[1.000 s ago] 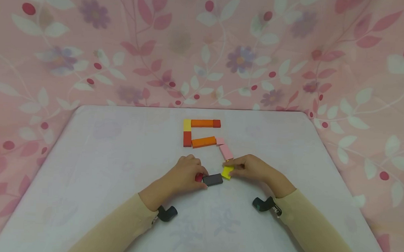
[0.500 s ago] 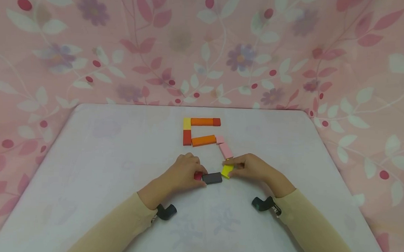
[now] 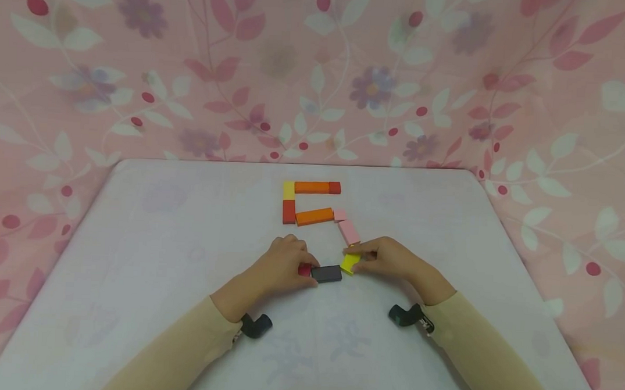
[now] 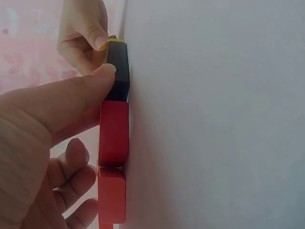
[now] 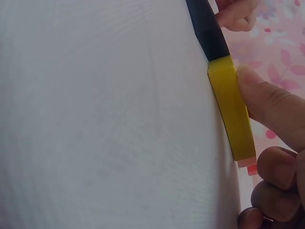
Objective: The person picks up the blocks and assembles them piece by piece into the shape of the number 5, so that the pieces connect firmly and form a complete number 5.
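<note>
In the head view my left hand point(image 3: 287, 265) pinches the left end of a dark grey block point(image 3: 327, 273) between thumb and fingers. The left wrist view has the thumb against this dark block point(image 4: 120, 71). A red block point(image 3: 304, 270), partly covered by that hand, adjoins its left end. In the left wrist view, a lighter red block point(image 4: 112, 195) follows the red one in line. My right hand point(image 3: 390, 259) pinches a yellow block point(image 3: 349, 263), whose lower corner meets the dark block. The right wrist view has a fingertip along the yellow block's side point(image 5: 233, 109).
A pink block point(image 3: 349, 232) and a small pink block point(image 3: 340, 215) lead up from the yellow one to an orange block point(image 3: 314, 216). Beyond are a red block point(image 3: 288, 211), a pale yellow block point(image 3: 289, 190), another orange block point(image 3: 311, 187) and a small red block point(image 3: 334, 188). All lie on a white-covered table point(image 3: 196, 213).
The dark grey block and the yellow block have shifted very slightly left, with both hands keeping hold. The head view itself has tilted a little. The far blocks keep their arrangement.
</note>
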A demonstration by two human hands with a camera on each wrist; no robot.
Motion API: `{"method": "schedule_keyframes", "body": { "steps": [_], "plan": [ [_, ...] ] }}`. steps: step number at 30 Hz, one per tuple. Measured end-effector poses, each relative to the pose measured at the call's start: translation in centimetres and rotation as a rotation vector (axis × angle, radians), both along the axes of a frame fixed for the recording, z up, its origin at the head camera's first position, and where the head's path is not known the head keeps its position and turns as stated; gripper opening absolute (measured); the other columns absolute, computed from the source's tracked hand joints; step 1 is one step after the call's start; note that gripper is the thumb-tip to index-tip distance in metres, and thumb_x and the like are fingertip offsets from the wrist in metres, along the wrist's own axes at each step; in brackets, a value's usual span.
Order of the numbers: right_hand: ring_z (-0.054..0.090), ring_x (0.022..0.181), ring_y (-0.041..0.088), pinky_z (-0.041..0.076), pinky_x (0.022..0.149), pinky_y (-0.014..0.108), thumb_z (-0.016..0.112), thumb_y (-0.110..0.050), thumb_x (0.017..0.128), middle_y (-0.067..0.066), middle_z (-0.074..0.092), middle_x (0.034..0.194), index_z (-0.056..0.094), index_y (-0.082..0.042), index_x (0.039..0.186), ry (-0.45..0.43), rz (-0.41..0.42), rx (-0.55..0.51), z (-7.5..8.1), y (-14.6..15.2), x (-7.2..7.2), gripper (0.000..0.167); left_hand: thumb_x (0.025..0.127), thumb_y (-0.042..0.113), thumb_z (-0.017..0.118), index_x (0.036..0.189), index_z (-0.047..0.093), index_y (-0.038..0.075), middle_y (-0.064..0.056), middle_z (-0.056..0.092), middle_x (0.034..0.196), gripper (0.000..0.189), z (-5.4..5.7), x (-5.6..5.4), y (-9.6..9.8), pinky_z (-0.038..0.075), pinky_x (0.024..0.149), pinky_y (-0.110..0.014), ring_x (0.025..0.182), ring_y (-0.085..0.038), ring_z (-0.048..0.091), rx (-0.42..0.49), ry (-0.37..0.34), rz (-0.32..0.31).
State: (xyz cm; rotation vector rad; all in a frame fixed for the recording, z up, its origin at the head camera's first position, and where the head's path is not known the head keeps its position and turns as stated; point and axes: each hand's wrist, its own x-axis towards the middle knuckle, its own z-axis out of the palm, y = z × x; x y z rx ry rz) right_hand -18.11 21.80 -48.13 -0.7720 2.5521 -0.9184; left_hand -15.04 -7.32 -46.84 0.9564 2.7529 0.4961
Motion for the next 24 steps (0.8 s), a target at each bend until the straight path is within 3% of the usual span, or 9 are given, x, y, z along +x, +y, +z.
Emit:
{"method": "schedule_keyframes", "body": {
  "steps": [6, 17, 24],
  "plan": [
    [0.037, 0.058, 0.009, 0.029, 0.055, 0.024, 0.083, -0.036, 0.081, -0.008, 0.064, 0.090, 0.073, -0.027, 0.124, -0.011, -0.007, 0.000, 0.09, -0.11, 0.03, 0.045, 0.082, 0.046, 0.081, 0.112, 0.078, 0.027, 0.009, 0.054, 0.084, 0.036, 0.03, -0.01, -0.04, 0.035, 0.078, -0.033, 0.089, -0.013, 0.044, 0.000, 0.000, 0.004],
    [0.039, 0.058, 0.009, 0.030, 0.054, 0.024, 0.083, -0.037, 0.081, -0.008, 0.067, 0.094, 0.074, -0.025, 0.123, -0.013, 0.005, -0.009, 0.09, -0.05, 0.07, 0.045, 0.082, 0.043, 0.081, 0.109, 0.079, 0.023, 0.010, 0.053, 0.083, 0.034, -0.02, -0.06, -0.03, 0.035, 0.079, -0.034, 0.089, -0.014, 0.044, 0.003, 0.013, 0.009],
    [0.038, 0.058, 0.009, 0.029, 0.054, 0.024, 0.083, -0.037, 0.081, -0.010, 0.050, 0.071, 0.074, -0.027, 0.123, -0.009, 0.002, -0.005, 0.06, -0.04, 0.01, 0.045, 0.081, 0.044, 0.081, 0.109, 0.079, 0.024, 0.010, 0.053, 0.083, 0.035, -0.10, -0.14, -0.03, 0.036, 0.079, -0.033, 0.090, -0.013, 0.044, 0.005, 0.024, 0.012]
  ]
}}
